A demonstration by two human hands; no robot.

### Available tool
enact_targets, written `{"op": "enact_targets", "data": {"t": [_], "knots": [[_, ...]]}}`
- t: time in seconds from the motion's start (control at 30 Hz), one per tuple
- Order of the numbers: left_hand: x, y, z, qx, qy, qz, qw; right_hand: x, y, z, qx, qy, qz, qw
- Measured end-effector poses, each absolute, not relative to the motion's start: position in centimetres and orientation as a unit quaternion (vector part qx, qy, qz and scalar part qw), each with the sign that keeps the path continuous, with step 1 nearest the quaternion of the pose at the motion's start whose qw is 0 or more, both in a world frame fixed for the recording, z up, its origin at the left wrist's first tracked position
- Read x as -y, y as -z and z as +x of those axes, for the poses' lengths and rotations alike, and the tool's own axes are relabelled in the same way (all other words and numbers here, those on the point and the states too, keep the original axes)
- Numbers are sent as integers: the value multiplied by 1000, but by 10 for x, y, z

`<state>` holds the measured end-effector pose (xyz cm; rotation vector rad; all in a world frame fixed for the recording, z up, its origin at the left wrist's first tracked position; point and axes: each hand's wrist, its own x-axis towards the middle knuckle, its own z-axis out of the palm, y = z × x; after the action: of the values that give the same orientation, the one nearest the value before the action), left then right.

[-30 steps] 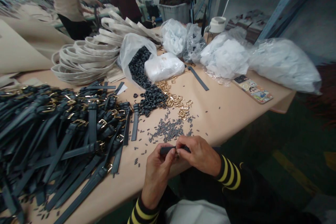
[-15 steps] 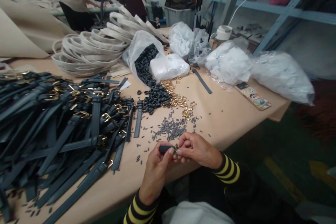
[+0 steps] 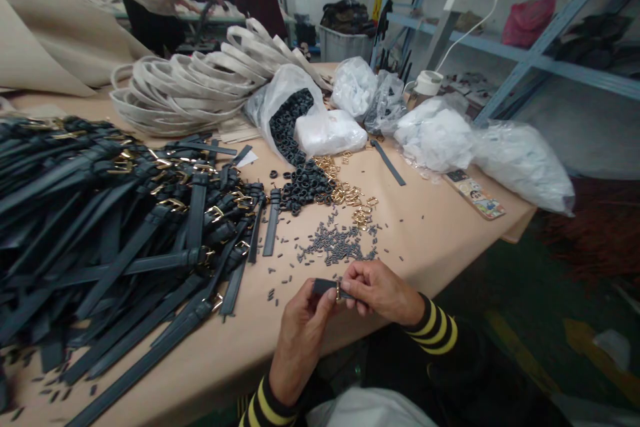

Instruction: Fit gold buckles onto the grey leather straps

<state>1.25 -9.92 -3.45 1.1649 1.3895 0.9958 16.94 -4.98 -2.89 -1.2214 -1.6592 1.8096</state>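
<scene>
A short dark strap (image 3: 324, 286) with a gold buckle (image 3: 339, 291) is held between my two hands near the table's front edge. My left hand (image 3: 305, 323) pinches the strap's left part, thumb on top. The fingers of my right hand (image 3: 377, 290) are closed on the strap's right end, just beside the buckle. Small dark tubes (image 3: 335, 243) lie scattered beyond my hands. Behind them are gold buckles (image 3: 347, 195) and a pile of dark loops (image 3: 305, 185) spilling from a plastic bag (image 3: 305, 83).
A large heap of buckled dark straps (image 3: 115, 213) covers the left side. Coiled beige strips (image 3: 185, 93) lie behind it. White plastic bags (image 3: 435, 133) and a phone (image 3: 475, 193) are at the right. Two people stand at the back left.
The view has shifted slightly. More of the strap now shows to the right of the buckle, between my hands, and the buckle is seen more clearly.
</scene>
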Motion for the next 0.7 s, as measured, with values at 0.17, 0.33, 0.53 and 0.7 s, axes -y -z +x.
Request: {"op": "enact_targets", "data": {"t": [0.17, 0.33, 0.53, 0.7], "knots": [[102, 40, 7, -545, -437, 441, 563, 59, 20, 159, 609, -602, -479, 194], [104, 41, 2, -534, -447, 421, 582, 67, 13, 152, 620, -583, -493, 182], [106, 40, 1, -507, -444, 427, 602, 78, 7, 147, 622, -552, -522, 189], [112, 37, 4, -498, -440, 432, 609, 89, -2, 149, 625, -544, -524, 195]]}}
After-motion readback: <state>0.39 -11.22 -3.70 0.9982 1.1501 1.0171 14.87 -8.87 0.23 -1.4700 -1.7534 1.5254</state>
